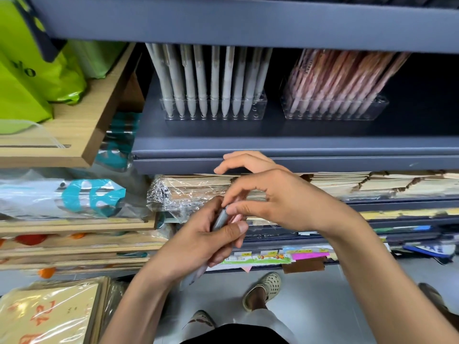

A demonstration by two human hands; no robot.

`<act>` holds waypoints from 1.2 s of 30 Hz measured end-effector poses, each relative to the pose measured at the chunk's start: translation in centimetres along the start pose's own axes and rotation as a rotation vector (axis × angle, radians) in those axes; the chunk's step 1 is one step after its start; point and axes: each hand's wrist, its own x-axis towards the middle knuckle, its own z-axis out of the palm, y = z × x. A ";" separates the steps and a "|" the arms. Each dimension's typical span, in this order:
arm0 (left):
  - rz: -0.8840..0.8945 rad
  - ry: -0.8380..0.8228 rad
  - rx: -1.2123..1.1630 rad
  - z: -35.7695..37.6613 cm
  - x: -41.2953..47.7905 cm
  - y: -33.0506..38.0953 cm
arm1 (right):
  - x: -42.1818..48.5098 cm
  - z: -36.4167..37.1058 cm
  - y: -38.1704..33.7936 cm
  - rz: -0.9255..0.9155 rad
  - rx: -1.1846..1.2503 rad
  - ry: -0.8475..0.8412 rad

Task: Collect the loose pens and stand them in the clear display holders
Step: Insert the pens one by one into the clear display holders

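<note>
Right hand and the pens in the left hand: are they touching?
Touching. Head view: the right hand pinches, with thumb and forefinger, the top of the pens that the left hand grips.

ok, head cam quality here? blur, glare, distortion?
Head view: grey pens and pink pens in the holders smeared by blur; glare on the plastic wrap; shelf edges skewed by the wide lens; left hand fairly sharp, its held pens soft.
</note>
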 end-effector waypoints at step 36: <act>0.014 -0.066 0.037 0.8 2.7 1.6 | -0.3 -1.6 -0.5 0.168 0.421 0.342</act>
